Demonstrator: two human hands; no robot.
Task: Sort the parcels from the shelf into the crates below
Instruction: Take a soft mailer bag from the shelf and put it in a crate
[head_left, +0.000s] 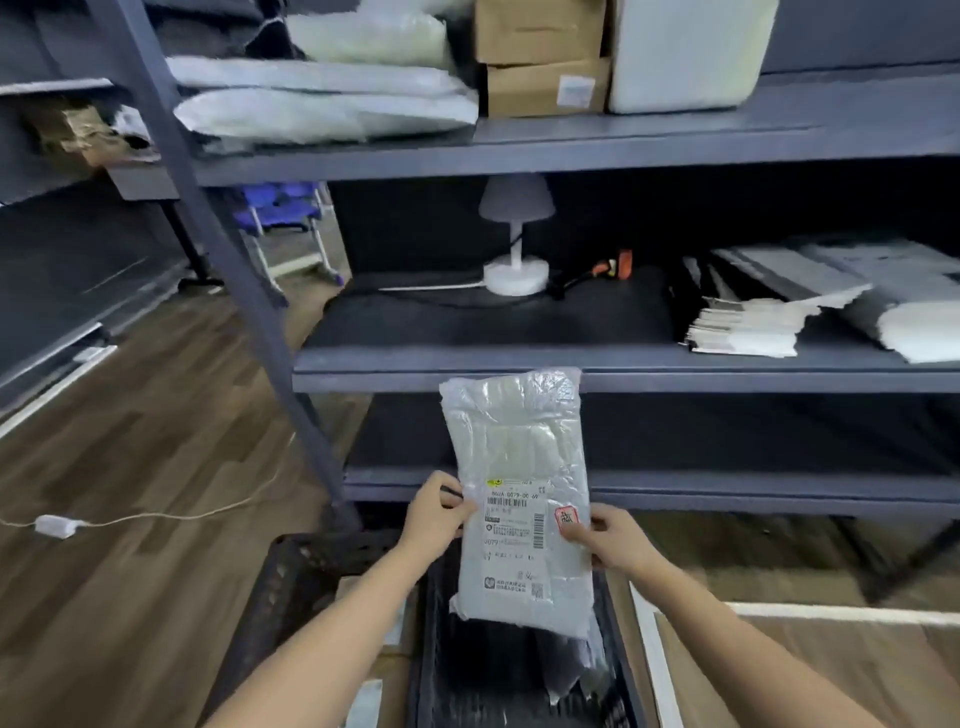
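A white plastic parcel (519, 467) with a shipping label and a red sticker is held upright in front of the lower shelves. My left hand (434, 514) pinches its left edge and my right hand (615, 540) grips its right edge near the sticker. Below it stand two black crates: the left crate (296, 582) holds cardboard boxes, the right crate (519, 680) holds a dark bag and a clear bag. More white parcels (322, 111) and brown boxes (545, 85) lie on the top shelf.
A grey metal shelf unit (623, 364) fills the view, its slanted post (218, 234) at left. The middle shelf carries a small white lamp (514, 244), an orange tool (615, 265) and stacked flat mailers (779, 312). A cable with a switch (54, 525) lies on the wooden floor.
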